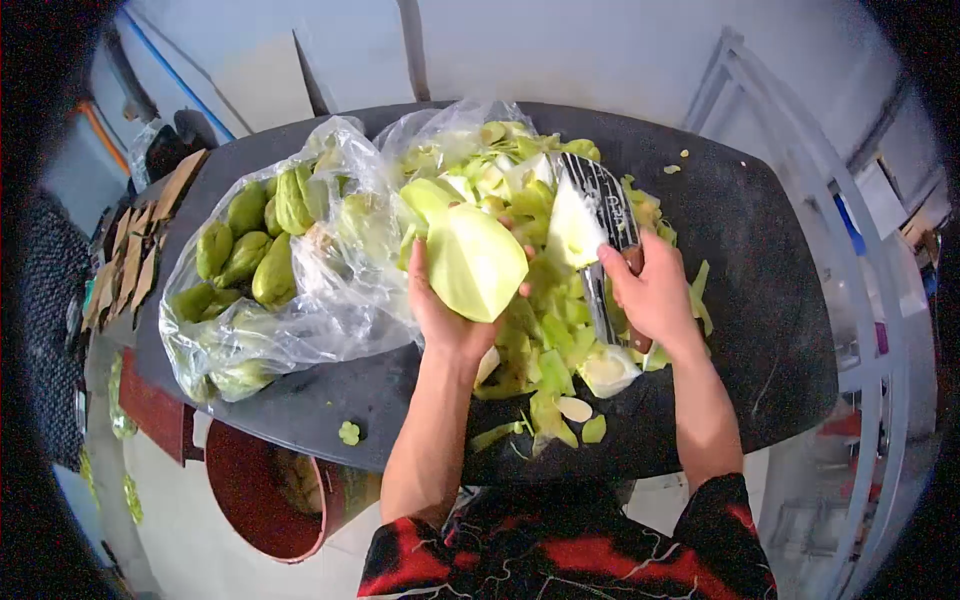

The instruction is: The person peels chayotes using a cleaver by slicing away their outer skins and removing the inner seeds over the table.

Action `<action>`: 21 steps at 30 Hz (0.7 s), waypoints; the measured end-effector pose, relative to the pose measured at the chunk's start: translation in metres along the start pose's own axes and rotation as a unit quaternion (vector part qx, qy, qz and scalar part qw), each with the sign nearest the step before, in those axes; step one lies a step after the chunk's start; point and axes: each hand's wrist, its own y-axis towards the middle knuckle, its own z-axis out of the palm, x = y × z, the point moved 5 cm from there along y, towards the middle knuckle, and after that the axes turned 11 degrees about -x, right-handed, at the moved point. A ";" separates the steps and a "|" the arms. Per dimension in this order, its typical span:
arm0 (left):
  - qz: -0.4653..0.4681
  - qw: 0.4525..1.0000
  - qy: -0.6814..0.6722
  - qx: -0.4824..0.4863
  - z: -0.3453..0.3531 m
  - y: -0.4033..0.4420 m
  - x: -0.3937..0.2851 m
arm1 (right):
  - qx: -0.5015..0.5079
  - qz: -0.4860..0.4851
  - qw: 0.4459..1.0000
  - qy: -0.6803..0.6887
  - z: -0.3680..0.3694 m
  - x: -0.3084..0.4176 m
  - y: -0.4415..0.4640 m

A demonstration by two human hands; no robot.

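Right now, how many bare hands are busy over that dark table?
2. The left hand cups a pale green fruit; the right hand, farther right above the peelings, grips a knife with a patterned blade.

White lettering [623, 216] on the striped knife blade [598, 190] is too blurred to read.

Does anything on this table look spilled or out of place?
Mostly the peelings: many lie loose across the dark tabletop, looking untidy. A small green scrap also sits apart from them, near the front edge.
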 end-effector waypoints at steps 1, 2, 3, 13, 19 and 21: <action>0.002 1.000 0.001 0.003 0.002 0.000 -0.003 | -0.019 -0.036 0.999 -0.028 -0.005 0.009 0.001; 0.014 1.000 0.026 -0.008 0.003 -0.002 -0.007 | -0.035 -0.073 0.995 -0.055 -0.008 0.016 0.003; 0.022 0.998 0.053 -0.022 0.003 -0.004 -0.011 | -0.043 -0.082 0.995 -0.046 -0.009 0.013 0.005; 0.470 0.795 0.295 -0.244 -0.025 -0.200 -0.203 | -0.078 -0.106 0.984 -0.118 -0.038 0.015 0.016; 0.485 0.549 0.461 -0.500 -0.222 -0.359 -0.336 | -0.095 -0.117 0.984 -0.090 -0.054 0.022 0.011; 0.406 0.387 0.662 -0.497 -0.262 -0.372 -0.329 | -0.088 -0.118 0.984 -0.098 -0.056 0.025 0.007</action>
